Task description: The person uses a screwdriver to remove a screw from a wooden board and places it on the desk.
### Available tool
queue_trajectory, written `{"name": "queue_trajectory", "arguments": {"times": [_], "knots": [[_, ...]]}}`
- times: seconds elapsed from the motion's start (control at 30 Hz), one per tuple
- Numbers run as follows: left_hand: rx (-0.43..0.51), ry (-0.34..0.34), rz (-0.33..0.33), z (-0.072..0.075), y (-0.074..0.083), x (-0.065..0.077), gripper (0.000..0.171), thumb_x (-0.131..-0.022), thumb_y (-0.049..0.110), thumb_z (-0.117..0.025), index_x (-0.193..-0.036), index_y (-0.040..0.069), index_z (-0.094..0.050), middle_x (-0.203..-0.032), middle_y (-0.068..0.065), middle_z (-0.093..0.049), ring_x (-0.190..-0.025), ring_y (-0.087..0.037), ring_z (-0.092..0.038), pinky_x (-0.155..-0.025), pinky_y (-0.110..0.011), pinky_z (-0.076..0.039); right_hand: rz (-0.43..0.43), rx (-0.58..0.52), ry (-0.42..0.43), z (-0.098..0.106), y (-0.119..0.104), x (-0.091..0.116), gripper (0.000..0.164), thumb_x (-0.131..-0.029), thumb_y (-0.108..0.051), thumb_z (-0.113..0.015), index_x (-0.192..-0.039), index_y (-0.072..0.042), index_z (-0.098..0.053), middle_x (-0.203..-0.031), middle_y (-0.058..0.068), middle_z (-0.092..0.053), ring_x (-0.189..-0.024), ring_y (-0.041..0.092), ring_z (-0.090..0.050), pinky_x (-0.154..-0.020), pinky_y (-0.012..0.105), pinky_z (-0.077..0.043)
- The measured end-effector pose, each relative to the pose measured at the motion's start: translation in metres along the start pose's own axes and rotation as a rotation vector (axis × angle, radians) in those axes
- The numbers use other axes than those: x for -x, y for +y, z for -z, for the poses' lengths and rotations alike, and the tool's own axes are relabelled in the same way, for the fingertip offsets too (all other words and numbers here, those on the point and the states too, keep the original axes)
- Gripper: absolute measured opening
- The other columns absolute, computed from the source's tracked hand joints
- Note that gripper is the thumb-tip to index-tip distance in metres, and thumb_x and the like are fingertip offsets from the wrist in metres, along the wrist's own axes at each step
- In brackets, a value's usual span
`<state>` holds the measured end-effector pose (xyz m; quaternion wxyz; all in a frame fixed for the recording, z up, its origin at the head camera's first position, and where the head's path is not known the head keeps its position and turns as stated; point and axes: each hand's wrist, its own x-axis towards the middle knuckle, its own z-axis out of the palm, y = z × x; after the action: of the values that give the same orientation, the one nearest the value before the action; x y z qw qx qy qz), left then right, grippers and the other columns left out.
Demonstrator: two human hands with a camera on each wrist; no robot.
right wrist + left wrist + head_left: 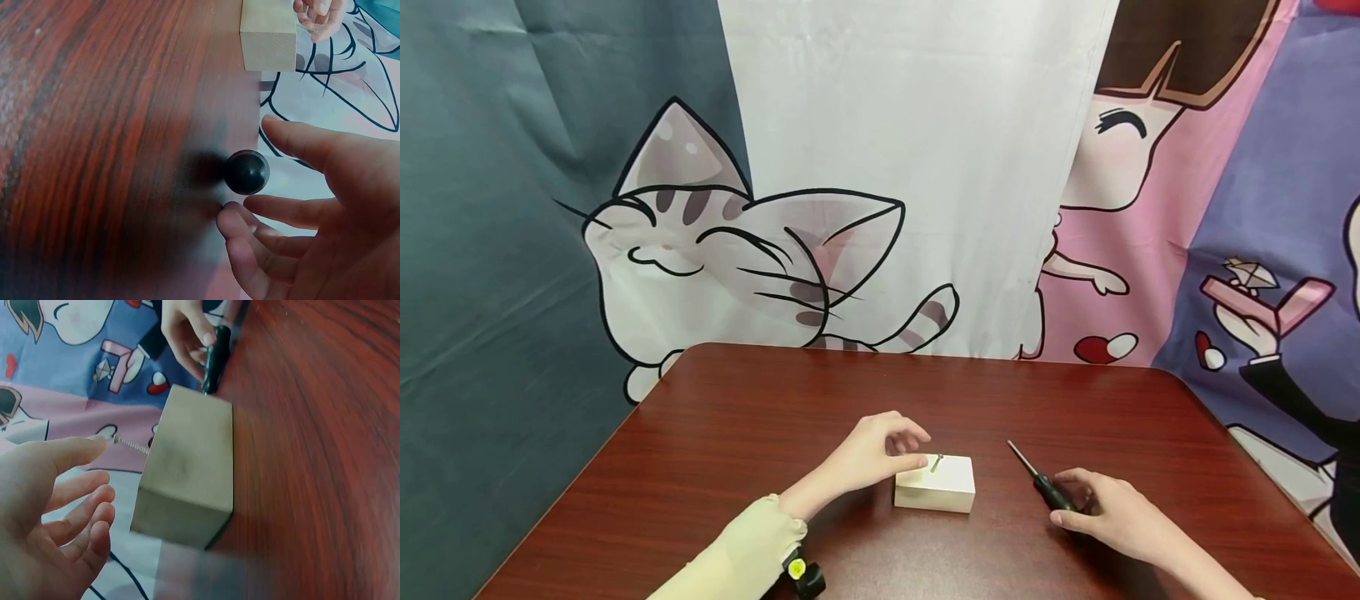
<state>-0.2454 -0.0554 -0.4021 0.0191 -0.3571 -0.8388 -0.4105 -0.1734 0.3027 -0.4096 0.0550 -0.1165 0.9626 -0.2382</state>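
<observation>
A pale wooden block [935, 493] rests on the table. From its top stands a screw [131, 445], threaded shank visible, leaning slightly. My left hand [880, 450] hovers at the block's left side; its thumb tip is right by the screw head, the other fingers loosely bent and holding nothing. To the right, a screwdriver [1051, 492] with a black handle and metal shaft lies with its tip pointing away from me. My right hand [1112, 510] is around the handle, thumb on one side and fingers on the other. The right wrist view shows gaps between them and the handle's round end [247, 172].
The reddish-brown wooden table [820, 392] has rounded far corners. Behind it hangs a cartoon-printed cloth [925, 125] with a cat and figures. A small black device [808, 579] is strapped at the left wrist, beside a pale yellow sleeve [737, 542].
</observation>
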Motion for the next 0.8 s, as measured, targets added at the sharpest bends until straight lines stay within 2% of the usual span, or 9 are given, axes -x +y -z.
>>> {"name": "queue_trajectory", "arguments": {"times": [0.17,0.3,0.53,0.8], "knots": [[0.021,-0.018,0.01,-0.013,0.005,-0.004,0.017,-0.084,0.018,-0.08,-0.099,0.011,-0.076,-0.084,0.0,-0.07,-0.074,0.001,-0.059,-0.067,-0.015,-0.051,-0.004,-0.003,-0.001,0.0,0.0,-0.001,0.055,-0.083,-0.045,-0.076,-0.123,-0.01,-0.063,-0.083,-0.006,-0.063,-0.071,-0.005,-0.051,-0.061,0.021,-0.042],[0.02,-0.011,0.015,-0.02,0.006,-0.006,0.013,-0.083,0.015,-0.08,-0.095,0.011,-0.077,-0.081,0.0,-0.07,-0.071,0.004,-0.057,-0.065,-0.014,-0.05,0.011,-0.004,0.001,-0.001,0.001,0.0,0.054,-0.083,-0.046,-0.076,-0.122,-0.011,-0.063,-0.083,-0.006,-0.063,-0.072,-0.006,-0.052,-0.062,0.021,-0.042],[0.023,0.017,0.027,-0.023,0.007,-0.007,0.004,-0.084,0.014,-0.078,-0.088,0.012,-0.078,-0.08,0.001,-0.073,-0.069,0.005,-0.055,-0.064,-0.013,-0.047,0.008,0.014,0.003,-0.002,0.002,0.001,0.053,-0.082,-0.047,-0.076,-0.12,-0.012,-0.065,-0.084,-0.006,-0.063,-0.072,-0.006,-0.051,-0.062,0.021,-0.042],[0.059,0.034,0.029,-0.023,0.005,-0.006,0.006,-0.086,0.015,-0.076,-0.086,0.009,-0.078,-0.081,0.0,-0.076,-0.069,0.004,-0.055,-0.065,-0.014,-0.047,-0.005,0.01,-0.014,-0.001,0.0,-0.001,0.051,-0.082,-0.045,-0.077,-0.119,-0.012,-0.065,-0.084,-0.005,-0.062,-0.071,-0.004,-0.05,-0.062,0.021,-0.041]]}}
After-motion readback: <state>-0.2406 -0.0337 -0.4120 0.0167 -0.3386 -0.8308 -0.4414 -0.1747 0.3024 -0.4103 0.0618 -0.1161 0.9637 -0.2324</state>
